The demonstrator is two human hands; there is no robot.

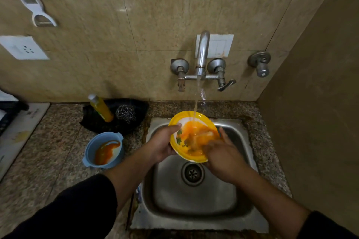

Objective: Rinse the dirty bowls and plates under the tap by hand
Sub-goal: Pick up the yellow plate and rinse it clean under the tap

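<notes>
Beige wall tiles stand behind a steel sink [194, 223] in a speckled stone counter. The left hand [163, 142] grips the yellow bowl [196, 117] at its rim, thumb over the edge, under the running tap [203, 52]. The right hand [223, 158] presses its stretched, blurred fingers inside the bowl. Left of the gripping fingers stands a stained blue bowl [104, 149]. The writing on the mat [23, 122] is too blurred to read.

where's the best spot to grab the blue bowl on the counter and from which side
Probably the small lug on its rim toward the sink, reached from above on that side. The blue bowl stands upright on the counter with orange sauce smeared inside, so a grip on the lug stays clean.
</notes>
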